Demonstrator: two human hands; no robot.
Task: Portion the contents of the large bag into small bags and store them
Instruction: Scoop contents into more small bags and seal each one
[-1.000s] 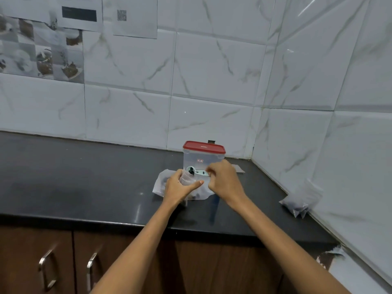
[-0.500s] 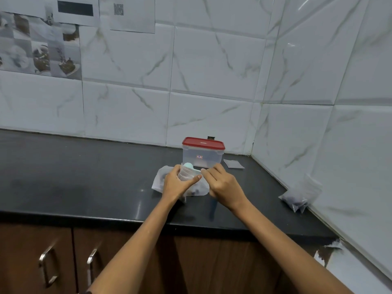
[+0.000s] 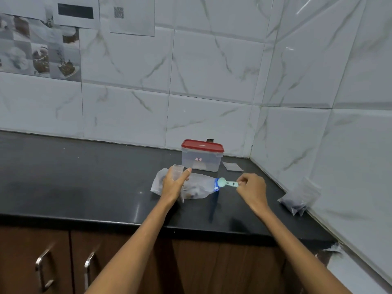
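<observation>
A large clear bag [image 3: 198,187] with dark contents lies on the black counter [image 3: 84,177], its mouth with a blue strip facing right. My left hand [image 3: 172,184] holds a small clear bag [image 3: 177,169] upright over the large bag. My right hand [image 3: 251,187] pinches the handle of a pale green measuring spoon [image 3: 226,183], whose bowl sits at the large bag's mouth. Whether the spoon carries anything cannot be told.
A clear container with a red lid [image 3: 202,154] stands behind the bags near the tiled wall. A flat small bag [image 3: 232,166] lies to its right. Filled small bags [image 3: 300,197] lean against the right wall. Cabinet doors with handles [image 3: 43,270] are below the counter.
My right hand has drawn away to the right with the green spoon, from the small bag to the large bag's mouth. My left hand still holds the small bag.
</observation>
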